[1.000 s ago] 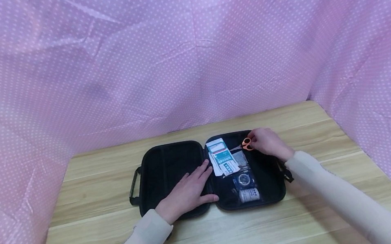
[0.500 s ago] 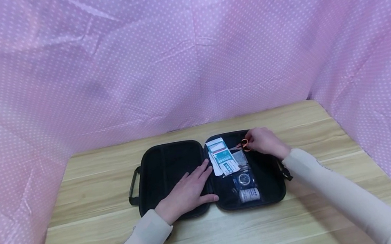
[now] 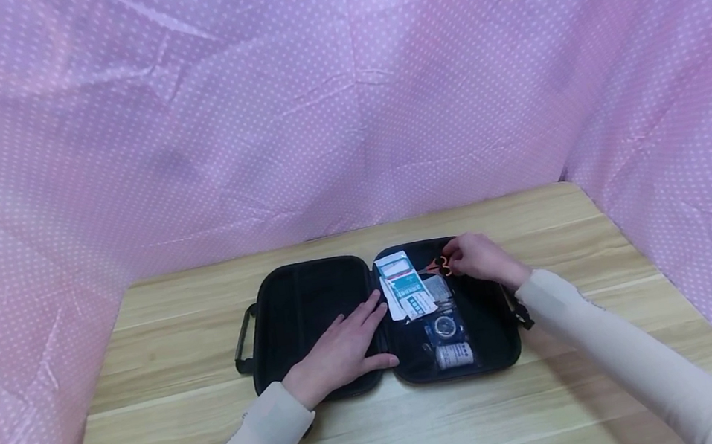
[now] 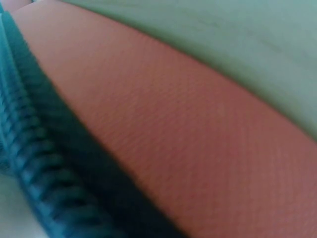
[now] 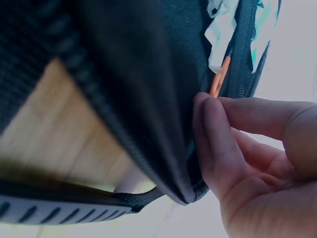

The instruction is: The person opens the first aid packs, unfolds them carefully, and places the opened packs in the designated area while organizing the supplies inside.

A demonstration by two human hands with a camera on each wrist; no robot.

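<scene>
A black zip case (image 3: 280,314) lies unfolded on the table. My left hand (image 3: 342,351) rests on its left half with straight fingers reaching the hinge. In the right half, my right hand (image 3: 479,258) pinches the orange-handled scissors (image 3: 440,265) near the top edge. The blades point left, with their tips at the white and teal packets (image 3: 404,283). In the right wrist view, thumb and fingertips meet at the orange handle (image 5: 221,77). Below the scissors, a clear roll (image 3: 446,327) and a white bandage roll (image 3: 455,355) sit in the case's inner pocket.
A carry handle (image 3: 245,340) sticks out from the case's left side, and a buckle strap (image 3: 520,313) from the right. The wooden table (image 3: 208,429) extends around the case. A pink dotted cloth (image 3: 327,106) hangs behind it and at both sides.
My right hand has moved slightly left with the scissors, and less of the blades shows beside the packets. The left hand has stayed where it was.
</scene>
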